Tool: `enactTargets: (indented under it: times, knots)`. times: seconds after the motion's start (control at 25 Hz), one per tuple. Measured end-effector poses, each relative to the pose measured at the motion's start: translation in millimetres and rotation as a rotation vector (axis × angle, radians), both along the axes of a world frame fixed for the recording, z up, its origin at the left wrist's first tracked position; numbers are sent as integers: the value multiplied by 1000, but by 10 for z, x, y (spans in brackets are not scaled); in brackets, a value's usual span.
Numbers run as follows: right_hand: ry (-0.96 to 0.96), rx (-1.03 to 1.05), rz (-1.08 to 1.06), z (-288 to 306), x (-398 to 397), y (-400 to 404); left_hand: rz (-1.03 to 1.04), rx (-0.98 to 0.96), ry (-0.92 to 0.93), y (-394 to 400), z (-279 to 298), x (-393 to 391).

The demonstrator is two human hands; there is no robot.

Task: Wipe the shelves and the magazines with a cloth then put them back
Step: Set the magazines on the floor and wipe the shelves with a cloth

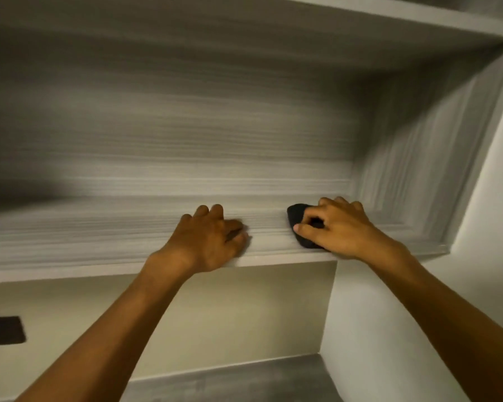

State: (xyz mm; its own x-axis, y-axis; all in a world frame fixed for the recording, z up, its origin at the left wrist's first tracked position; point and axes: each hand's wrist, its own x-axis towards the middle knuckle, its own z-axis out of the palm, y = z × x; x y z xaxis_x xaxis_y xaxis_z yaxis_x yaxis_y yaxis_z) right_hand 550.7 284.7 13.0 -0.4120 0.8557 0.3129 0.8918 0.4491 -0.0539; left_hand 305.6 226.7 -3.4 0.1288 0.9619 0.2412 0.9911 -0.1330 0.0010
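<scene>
So the head camera is looking up into a grey wood-grain shelf set in a wall recess, and both of the person's bare arms reach up onto it.

The right hand is near the right end of the shelf, close to the corner where the side wall of the recess meets the back panel. It's got a dark cloth bunched up under it, fingers curled over the top and the thumb tucked in against the near side, so it's a proper grab rather than a flat palm. Most of the cloth is hidden beneath the hand. What shows pokes out to the left of the fingers, with another bit peeking out under the thumb near the front edge. The cloth sits right on the shelf surface.

The left hand is just to the left of that, well apart from the cloth, resting on the shelf near its front edge. Its fingers are bent, but it's smeared with motion blur and nothing shows in it.

Lower down there's a second shelf below and a dark square cutout in the beige wall at the left. No magazines can be made out in this shot.
</scene>
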Motion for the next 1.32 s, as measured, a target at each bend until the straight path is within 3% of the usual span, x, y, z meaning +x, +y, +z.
enactTargets:
  times: [0.12,0.24,0.32,0.48,0.6,0.68,0.76,0.84,0.92,1.0,1.08,1.16,1.32]
  knots:
    - [226,-234,-34,-25,351,240,-53,-106,-106,59,-63,-49]
    - [136,-210,-321,-21,713,448,-75,-111,-116,98,-112,-56]
    - [82,-164,-355,-4,545,508,-71,-144,-137,147,-96,-59]
    - [137,-95,12,-153,-94,81,-56,-206,-130,194,-79,-24]
    - [177,-38,250,-238,87,-203,-51,-222,-138,193,-92,-49]
    - [231,-53,149,-266,560,-44,-41,-229,-142,180,-93,-43]
    - [350,-4,-139,-272,913,118,-30,-220,-135,192,-96,-15]
    - [247,192,-356,-320,719,121,-5,-205,-124,207,-102,9]
    - [224,348,-286,-425,176,-56,3,-208,-119,234,-99,22]
    - [295,410,-51,-592,-201,-323,10,-212,-150,226,-98,-22]
    - [357,417,59,-676,-50,-364,16,-223,-173,203,-98,-37]
    - [401,480,-42,-772,471,-162,21,-227,-173,203,-96,-45]
    - [452,350,-266,-643,1053,-41,25,-221,-110,252,-124,-26]
